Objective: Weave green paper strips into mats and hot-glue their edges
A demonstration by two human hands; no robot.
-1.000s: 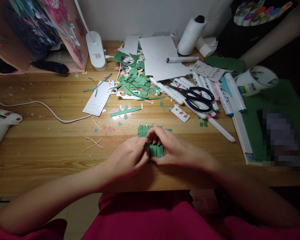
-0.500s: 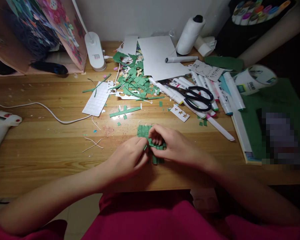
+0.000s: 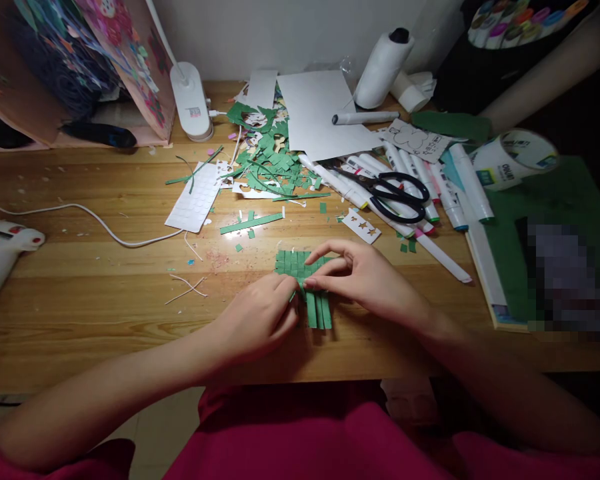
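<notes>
A woven mat of green paper strips [image 3: 291, 261] lies on the desk in front of me, with loose strip ends [image 3: 319, 312] hanging toward me. My left hand [image 3: 265, 310] is closed at the mat's near left edge, fingers pinched on the strips there; its fingertips are partly hidden. Over the mat's right side, my right hand [image 3: 360, 277] has thumb and index finger apart. Its thumb tip rests at or just above the paper beside my left fingertips; I cannot tell which. Part of the weave is covered by the right fingers.
Behind the mat lie green paper scraps [image 3: 275, 157], white sheets [image 3: 320, 113] and black-handled scissors [image 3: 400, 197] on several markers [image 3: 450, 200]. A thread spool [image 3: 384, 70] and tape roll [image 3: 505, 160] stand farther back. A glue gun [image 3: 5, 253] is at left; another person's arm [image 3: 550, 67] reaches in at right.
My right hand has lifted and its fingers have spread from a curled pose, uncovering more of the mat and the hanging strip ends. My left hand stays in place.
</notes>
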